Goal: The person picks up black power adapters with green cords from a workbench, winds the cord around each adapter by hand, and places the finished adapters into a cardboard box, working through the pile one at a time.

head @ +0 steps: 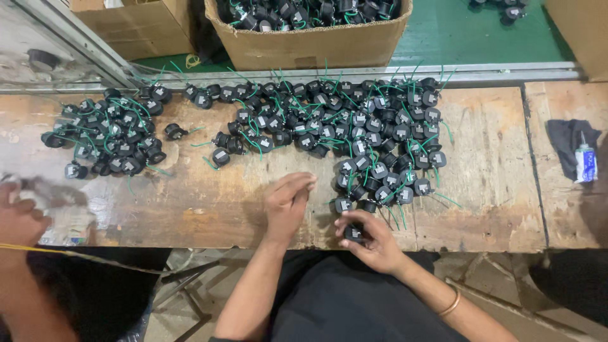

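Note:
My right hand (370, 235) holds one small black round part with a grey label (352, 234) at the near edge of the wooden bench (487, 164). My left hand (288, 202) rests flat on the bench beside it, fingers pointing right, holding nothing. Just beyond both hands lies a large heap of the same black parts with green wires (354, 126). A second, smaller heap of these parts (111, 136) lies at the far left of the bench.
A cardboard box (310, 44) full of the same parts stands behind the bench. Another person's hand (19, 218) works at the left edge. A dark cloth with a small glue bottle (585, 161) lies on the right. A metal rail runs along the back.

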Action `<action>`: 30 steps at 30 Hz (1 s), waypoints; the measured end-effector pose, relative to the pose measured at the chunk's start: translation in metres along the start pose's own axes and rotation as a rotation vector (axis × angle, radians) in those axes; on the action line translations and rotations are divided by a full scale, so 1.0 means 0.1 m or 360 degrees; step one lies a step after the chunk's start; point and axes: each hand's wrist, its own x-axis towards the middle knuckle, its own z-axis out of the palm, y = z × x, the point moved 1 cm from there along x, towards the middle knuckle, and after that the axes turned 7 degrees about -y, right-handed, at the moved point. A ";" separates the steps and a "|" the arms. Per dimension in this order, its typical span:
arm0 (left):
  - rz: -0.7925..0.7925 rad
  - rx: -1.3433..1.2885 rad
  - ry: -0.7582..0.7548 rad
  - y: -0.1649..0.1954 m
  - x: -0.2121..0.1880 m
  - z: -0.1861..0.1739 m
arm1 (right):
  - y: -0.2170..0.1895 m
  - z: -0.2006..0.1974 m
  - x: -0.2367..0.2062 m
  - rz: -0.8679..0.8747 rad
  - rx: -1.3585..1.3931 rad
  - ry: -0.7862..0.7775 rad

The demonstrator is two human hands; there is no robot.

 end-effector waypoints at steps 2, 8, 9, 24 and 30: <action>-0.0180 -0.0366 -0.0128 0.08 -0.14 0.01 | 0.08 -0.04 -0.01 -0.0050 -0.0061 0.0066; 0.0208 -0.0249 -0.0458 0.35 -0.20 0.27 | 0.41 -0.14 -0.10 -0.0043 -0.1159 -0.0070; 0.0203 -0.0274 -0.0461 0.37 -0.18 0.30 | 0.46 -0.16 -0.12 0.0167 -0.1215 -0.0102; 0.0129 -0.0569 -0.0650 0.32 -0.25 0.06 | -0.06 -0.04 0.02 -0.0232 -0.0817 0.0077; -0.0356 -0.0957 -0.0649 0.17 -0.46 0.37 | -0.15 0.04 0.03 -0.0454 -0.0924 0.0017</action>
